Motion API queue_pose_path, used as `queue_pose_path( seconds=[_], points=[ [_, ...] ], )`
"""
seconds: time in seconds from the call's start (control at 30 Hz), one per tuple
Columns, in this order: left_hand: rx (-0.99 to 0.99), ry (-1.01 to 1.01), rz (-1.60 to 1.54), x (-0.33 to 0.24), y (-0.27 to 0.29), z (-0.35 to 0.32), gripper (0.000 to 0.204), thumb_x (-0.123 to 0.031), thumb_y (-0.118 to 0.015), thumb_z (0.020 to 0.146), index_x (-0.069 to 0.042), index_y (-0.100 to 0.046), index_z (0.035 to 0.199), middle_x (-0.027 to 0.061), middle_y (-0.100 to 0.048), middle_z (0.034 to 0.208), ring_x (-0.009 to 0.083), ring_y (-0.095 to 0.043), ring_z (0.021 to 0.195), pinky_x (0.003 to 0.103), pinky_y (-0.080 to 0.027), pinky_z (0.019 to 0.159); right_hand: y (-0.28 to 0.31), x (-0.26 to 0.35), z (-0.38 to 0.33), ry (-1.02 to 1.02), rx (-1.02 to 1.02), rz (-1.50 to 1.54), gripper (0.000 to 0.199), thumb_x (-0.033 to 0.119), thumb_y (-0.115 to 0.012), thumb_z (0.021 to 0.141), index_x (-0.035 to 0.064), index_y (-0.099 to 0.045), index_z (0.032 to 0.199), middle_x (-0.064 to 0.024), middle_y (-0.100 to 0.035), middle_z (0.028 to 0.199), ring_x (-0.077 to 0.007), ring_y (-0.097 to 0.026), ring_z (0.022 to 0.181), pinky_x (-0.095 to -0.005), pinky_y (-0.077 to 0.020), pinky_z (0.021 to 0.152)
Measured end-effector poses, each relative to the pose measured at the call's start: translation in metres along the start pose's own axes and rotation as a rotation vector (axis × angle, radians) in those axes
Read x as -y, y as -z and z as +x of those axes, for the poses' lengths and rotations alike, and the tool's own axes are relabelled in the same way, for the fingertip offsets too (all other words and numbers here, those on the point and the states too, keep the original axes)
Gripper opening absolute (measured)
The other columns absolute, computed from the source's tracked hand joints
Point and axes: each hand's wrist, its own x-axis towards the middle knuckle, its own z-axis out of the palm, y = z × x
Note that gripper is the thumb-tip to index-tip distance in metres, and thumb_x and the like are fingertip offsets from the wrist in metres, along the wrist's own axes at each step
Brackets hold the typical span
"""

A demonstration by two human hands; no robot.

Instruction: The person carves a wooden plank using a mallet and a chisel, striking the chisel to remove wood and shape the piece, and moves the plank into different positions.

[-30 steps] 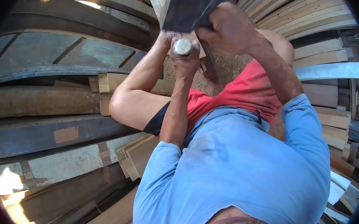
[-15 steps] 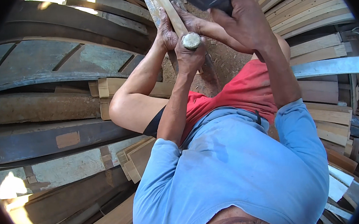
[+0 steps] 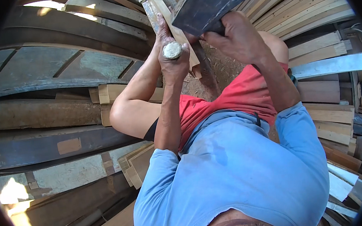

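Planks (image 3: 309, 13) flank the floor (image 3: 224, 63); hands (image 3: 175, 66) (image 3: 243, 40) grip a round-ended handle (image 3: 172, 51) and dark tool (image 3: 206, 7).

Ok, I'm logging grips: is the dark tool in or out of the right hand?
In: the right hand grips the dark tool by its handle.

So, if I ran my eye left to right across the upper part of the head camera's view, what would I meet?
Weathered grey-green panel → left hand gripping a pale round-ended piece → right hand holding a dark broad-bladed tool → stacked light boards.
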Motion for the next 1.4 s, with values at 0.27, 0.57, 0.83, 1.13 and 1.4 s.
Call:
queue_pose_path(
  seconds=[0.27,0.57,0.83,1.13,1.4],
  points=[
    [-0.126,0.026,0.003,0.012,-0.011,-0.015,0.017,-0.004,-0.073,0.089,-0.006,-0.058,0.096,-0.0029,-0.059,0.082,0.006,-0.059,0.072,0.023,-0.049,0.064,0.013,0.014,0.006,-0.051,0.069,-0.123,0.025,0.024,-0.069,0.084,0.0005,-0.072,0.092,-0.0211,-0.071,0.09,-0.0352,-0.071,0.084,-0.0436,-0.0548,0.076],
    [0.063,-0.02,-0.122,0.031,-0.014,-0.036,0.025,-0.004,-0.076,0.084,-0.001,-0.063,0.105,0.0051,-0.071,0.098,0.012,-0.065,0.088,0.028,-0.053,0.079,-0.041,-0.061,-0.039,-0.079,0.302,-0.205,0.033,0.023,-0.069,0.085,-0.0039,-0.068,0.105,-0.019,-0.072,0.095,-0.0345,-0.071,0.089,-0.0417,-0.0558,0.085],
    [0.06,-0.698,0.387,-0.102,-0.028,-0.016,0.03,-0.012,-0.086,0.071,-0.008,-0.062,0.089,0.0073,-0.067,0.097,0.0233,-0.062,0.093,0.043,-0.044,0.091,-0.026,-0.083,-0.055,-0.408,0.185,1.04,0.03,0.021,-0.073,0.094,0.0008,-0.064,0.115,-0.0058,-0.071,0.097,-0.0116,-0.066,0.08,-0.0265,-0.0571,0.071],
    [0.3,-0.74,0.56,-0.064,-0.067,-0.06,0.026,-0.018,-0.073,0.073,-0.024,-0.071,0.098,0.0226,-0.047,0.139,0.0385,-0.042,0.13,0.052,-0.033,0.104,-0.038,-0.119,-0.072,-0.563,0.144,1.116,0.022,0.021,-0.068,0.095,0.0037,-0.061,0.107,-0.005,-0.068,0.099,-0.0098,-0.065,0.082,-0.0243,-0.054,0.071],
    [0.169,0.452,0.584,0.111,-0.01,-0.069,0.088,-0.025,-0.085,0.071,-0.002,-0.04,0.143,0.0274,-0.059,0.128,0.0433,-0.06,0.116,0.05,-0.048,0.103,-0.017,-0.108,-0.09,-0.4,0.095,1.227,0.038,0.029,-0.074,0.093,-0.0007,-0.061,0.113,-0.0081,-0.07,0.093,-0.0138,-0.068,0.076,-0.0256,-0.0563,0.07]
  ],
)
